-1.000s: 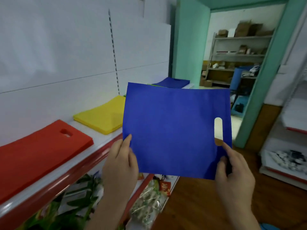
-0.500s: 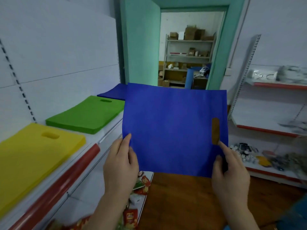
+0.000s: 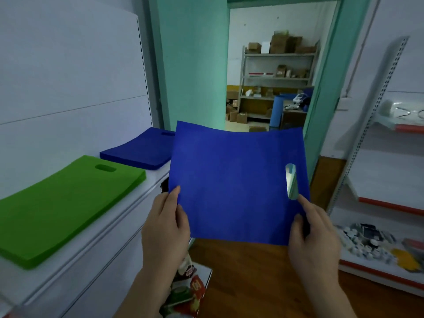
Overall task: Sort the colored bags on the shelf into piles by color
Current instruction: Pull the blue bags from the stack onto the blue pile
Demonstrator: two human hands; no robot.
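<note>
I hold a flat blue bag up in front of me, its oval handle slot at the right side. My left hand pinches its lower left corner; my right hand pinches its lower right edge just below the slot. On the white shelf to my left lies a pile of green bags, and beyond it a pile of blue bags. The held bag hangs in the air just right of the blue pile.
A teal doorway opens ahead onto a storeroom with a metal rack of boxes. A second white shelf unit with small goods stands at the right. Snack packets sit on the lower shelf beneath my left arm. Brown floor lies between.
My view has moved along the shelf: the red and yellow piles have left the frame, and the green and blue piles are nearer. Both hands keep the same hold on the blue bag.
</note>
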